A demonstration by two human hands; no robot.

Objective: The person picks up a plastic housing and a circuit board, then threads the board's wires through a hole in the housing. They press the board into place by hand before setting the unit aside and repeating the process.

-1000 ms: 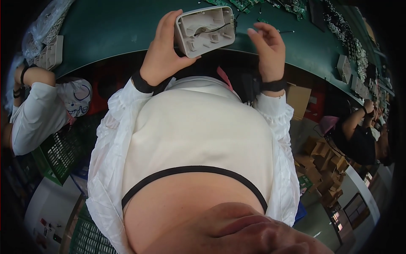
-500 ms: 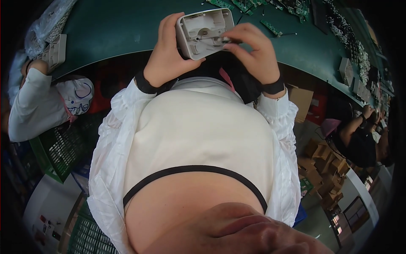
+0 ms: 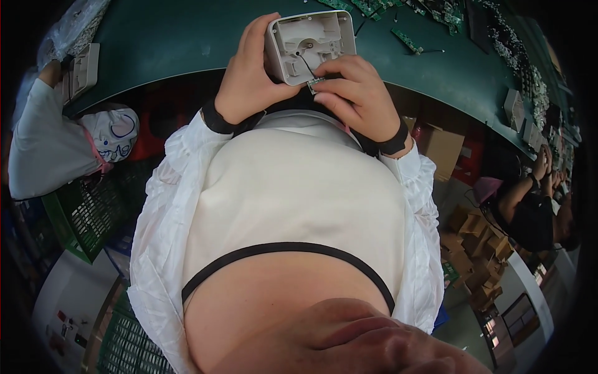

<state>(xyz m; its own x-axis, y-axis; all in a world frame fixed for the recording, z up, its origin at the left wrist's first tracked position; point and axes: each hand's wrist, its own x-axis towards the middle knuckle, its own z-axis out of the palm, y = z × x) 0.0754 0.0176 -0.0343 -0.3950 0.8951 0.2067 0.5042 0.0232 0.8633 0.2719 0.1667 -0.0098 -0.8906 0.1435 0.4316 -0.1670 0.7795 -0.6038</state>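
My left hand grips a light-grey plastic housing by its left side, thumb along the near edge. The housing is tilted with its hollow inside facing me, showing moulded ribs and a round post. Between the thumb and fingers of my right hand is a small circuit board, held just off the housing's near edge. A thin black wire runs from it up into the housing; where its far end attaches I cannot tell.
Green circuit boards lie at the back of the green table. White small parts and more housings are at right. A person at left handles another housing; others work at right. A green crate and cardboard boxes stand below.
My right hand has moved from inside the housing toward me, bringing the small board past the near edge and exposing the black wire. The housing has shifted slightly right.
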